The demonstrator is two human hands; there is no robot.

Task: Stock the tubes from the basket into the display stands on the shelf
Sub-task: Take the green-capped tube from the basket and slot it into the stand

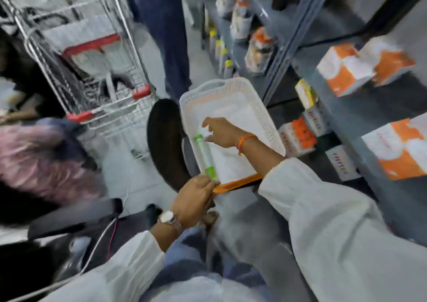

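A white lattice basket point(254, 107) sits in the aisle beside a grey shelf point(342, 107) on the right. The left hand point(196, 200) grips the near end of a green-and-white tube point(205, 156) lying along the basket's left wall. The right hand point(221, 133) hovers over the basket, fingers spread, grasping nothing.

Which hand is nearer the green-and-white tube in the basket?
Left. The left hand grips the green-and-white tube at its near end; the open right hand hovers by its far end, contact unclear.
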